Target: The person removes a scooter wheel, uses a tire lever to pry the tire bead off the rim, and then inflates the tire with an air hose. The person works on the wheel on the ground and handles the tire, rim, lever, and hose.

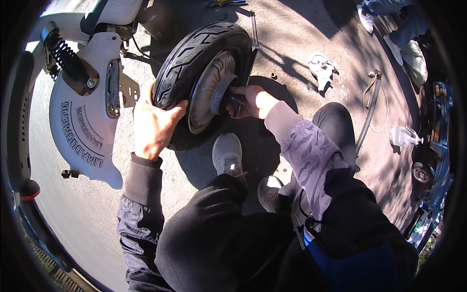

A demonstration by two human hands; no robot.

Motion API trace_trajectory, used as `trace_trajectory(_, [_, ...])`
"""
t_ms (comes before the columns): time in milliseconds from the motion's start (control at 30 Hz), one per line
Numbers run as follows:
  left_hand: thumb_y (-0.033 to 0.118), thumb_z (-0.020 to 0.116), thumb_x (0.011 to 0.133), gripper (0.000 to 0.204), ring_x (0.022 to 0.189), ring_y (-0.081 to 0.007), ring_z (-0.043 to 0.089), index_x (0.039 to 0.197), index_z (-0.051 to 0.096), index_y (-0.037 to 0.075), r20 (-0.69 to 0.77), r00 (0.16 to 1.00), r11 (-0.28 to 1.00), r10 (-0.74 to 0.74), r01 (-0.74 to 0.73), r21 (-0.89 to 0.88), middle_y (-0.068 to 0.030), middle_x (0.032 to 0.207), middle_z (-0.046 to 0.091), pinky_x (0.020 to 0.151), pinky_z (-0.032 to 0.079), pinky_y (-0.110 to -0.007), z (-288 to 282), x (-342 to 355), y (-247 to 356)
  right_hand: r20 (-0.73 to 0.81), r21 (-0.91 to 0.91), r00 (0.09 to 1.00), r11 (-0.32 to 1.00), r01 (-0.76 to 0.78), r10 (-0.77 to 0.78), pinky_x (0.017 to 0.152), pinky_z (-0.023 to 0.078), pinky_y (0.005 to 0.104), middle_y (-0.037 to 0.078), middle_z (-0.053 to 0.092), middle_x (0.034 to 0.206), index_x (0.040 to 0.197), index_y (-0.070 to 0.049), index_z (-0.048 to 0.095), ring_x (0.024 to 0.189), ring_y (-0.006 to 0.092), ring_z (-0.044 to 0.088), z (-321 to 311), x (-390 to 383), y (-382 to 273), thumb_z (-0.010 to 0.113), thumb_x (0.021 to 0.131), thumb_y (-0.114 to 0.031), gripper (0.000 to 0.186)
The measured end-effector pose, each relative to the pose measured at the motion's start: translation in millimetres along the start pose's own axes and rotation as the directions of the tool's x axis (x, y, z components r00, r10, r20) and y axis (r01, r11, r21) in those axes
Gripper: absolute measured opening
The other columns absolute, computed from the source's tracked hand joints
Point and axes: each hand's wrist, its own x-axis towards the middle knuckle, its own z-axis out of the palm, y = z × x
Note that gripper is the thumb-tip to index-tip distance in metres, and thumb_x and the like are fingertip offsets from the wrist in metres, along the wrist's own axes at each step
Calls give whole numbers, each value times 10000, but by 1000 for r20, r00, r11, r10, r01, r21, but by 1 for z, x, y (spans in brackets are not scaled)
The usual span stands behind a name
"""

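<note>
A scooter wheel stands tilted on the ground in front of me, with a black treaded tyre (204,41) around a grey metal hub (210,90). My left hand (156,121) is closed on the tyre's near left side, thumb on the sidewall and fingers over the tread. At the hub's centre, on the wheel's right face, my right hand (254,102) is closed with the thumb on top. A short dark piece (238,100) shows between its fingers; its kind is unclear. The axle area behind these fingers is hidden.
On the left stands a white scooter body (85,112) with a black coil shock absorber (68,56). A white mechanical part (321,70), a grey tube (372,104) and a clear plastic piece (404,136) lie on the right. Another person's shoes (366,19) are at the upper right, beyond a blue frame (440,146).
</note>
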Motion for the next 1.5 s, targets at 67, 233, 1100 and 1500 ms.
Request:
trace_trajectory(67, [210, 887, 751, 708, 1074, -351, 751, 1358, 616, -34, -33, 999, 999, 35, -34, 28, -242, 1193, 748, 1003, 579, -412, -1, -8, -3, 53, 72, 999, 997, 3, -7, 862, 593, 516, 119, 704, 865, 1137, -55, 661, 814, 303, 710, 6, 1, -3, 491, 1108, -341, 334])
trace_trajectory(233, [194, 868, 765, 570, 1000, -328, 754, 1246, 653, -22, -44, 999, 992, -29, 23, -123, -205, 1110, 755, 944, 581, -401, -3, -22, -9, 79, 130, 997, 992, -5, -5, 821, 597, 506, 63, 560, 700, 1061, -99, 630, 707, 282, 640, 23, 6, -1, 482, 1084, -339, 283])
trace_trajectory(1100, [269, 910, 878, 578, 1125, -227, 733, 1292, 684, -66, -5, 935, 722, -353, 269, -638, -152, 1232, 780, 1011, 543, -367, 196, -5, -120, -49, -944, 764, 279, 174, -644, 791, 550, 417, 180, 702, 887, 1089, 43, 679, 842, 317, 707, 13, 5, -126, 623, 1070, -328, 376])
trace_trajectory(1500, [311, 972, 786, 669, 1109, -253, 751, 1282, 705, -49, 241, 828, 578, -507, 533, -618, -159, 1227, 783, 970, 570, -368, 173, -10, -153, 390, -903, 663, -405, 141, -639, 781, 584, 497, 220, 687, 964, 907, 2, 718, 885, 436, 722, 50, 56, -109, 612, 1034, -207, 266])
